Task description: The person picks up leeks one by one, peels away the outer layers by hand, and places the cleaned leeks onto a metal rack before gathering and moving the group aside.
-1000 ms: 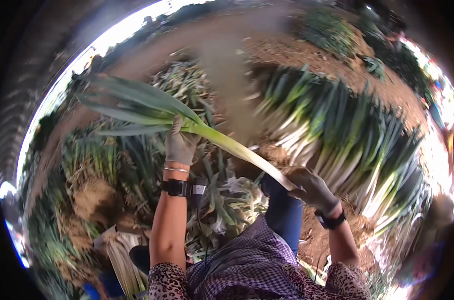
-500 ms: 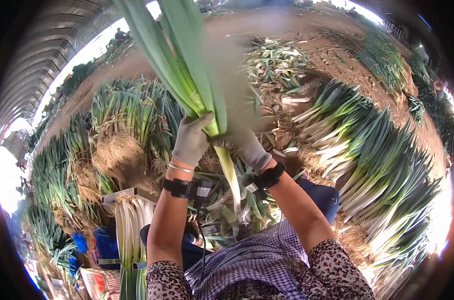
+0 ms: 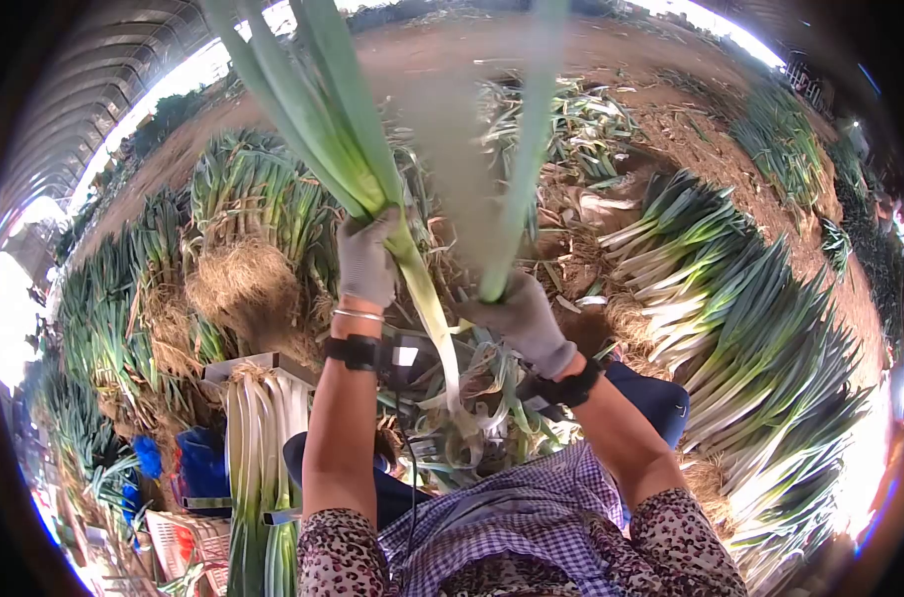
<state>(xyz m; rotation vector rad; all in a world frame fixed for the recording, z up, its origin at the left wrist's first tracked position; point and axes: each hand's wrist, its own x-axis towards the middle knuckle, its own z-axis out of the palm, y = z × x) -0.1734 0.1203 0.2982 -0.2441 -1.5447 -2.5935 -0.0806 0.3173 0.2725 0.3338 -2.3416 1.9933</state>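
My left hand [image 3: 368, 257], in a pale work glove, is closed round a leek [image 3: 430, 303] where its white shank meets the green leaves. The leek's leaves fan up to the top left, and its root end hangs down between my forearms. My right hand [image 3: 524, 323], gloved too, grips a separate long green leek leaf [image 3: 525, 169], which stands upright and is blurred by motion. A gap lies between my two hands. Peeled leaf scraps [image 3: 472, 408] are heaped below them, in front of my lap.
Rows of leeks [image 3: 740, 348] lie on the right. Bundled leeks with tangled roots [image 3: 241, 284] stand on the left. Trimmed white leeks [image 3: 258, 428] rest in a metal holder by my left arm. A pale crate [image 3: 188, 547] sits at lower left. More scraps [image 3: 571, 129] lie ahead.
My right hand has come away from the leek to the right, with a leaf pulled off in it. My left hand, still holding the leek, has shifted slightly left.
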